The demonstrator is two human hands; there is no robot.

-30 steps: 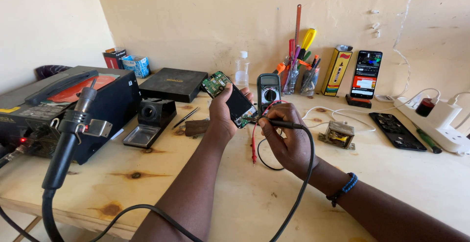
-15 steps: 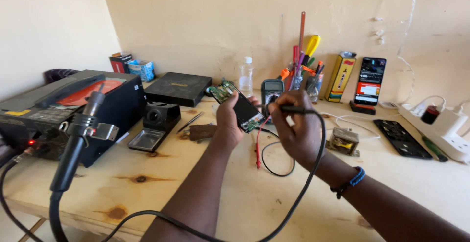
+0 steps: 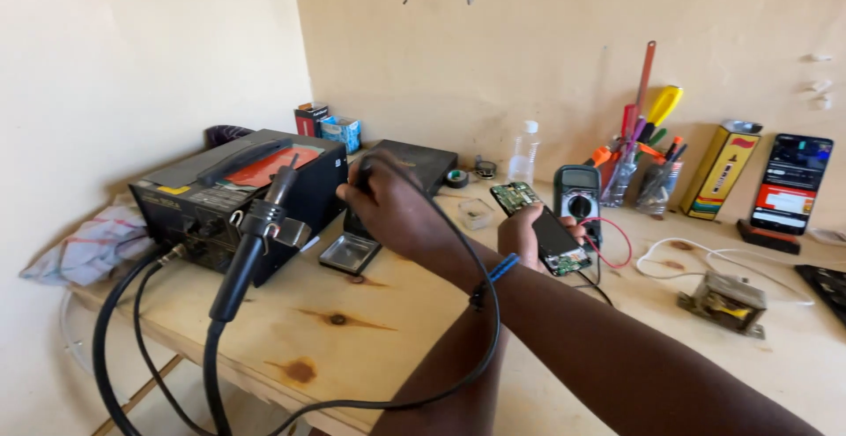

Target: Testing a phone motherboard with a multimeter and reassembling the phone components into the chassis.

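left hand (image 3: 529, 235) grip wrapped round dark phone with exposed green circuit board (image 3: 548, 235), held above pale wooden surface (image 3: 370, 326). right hand (image 3: 397, 211) crossed over, grip closed on black cable (image 3: 480, 313). risk: cable loop under crossed forearm may snag, tugging board loose from left grip.

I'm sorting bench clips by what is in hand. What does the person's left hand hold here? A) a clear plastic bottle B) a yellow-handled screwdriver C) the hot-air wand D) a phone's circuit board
D: the left hand has its grip on a green phone circuit board, raised in front of the multimeter, while the right hand reaches across to the left.
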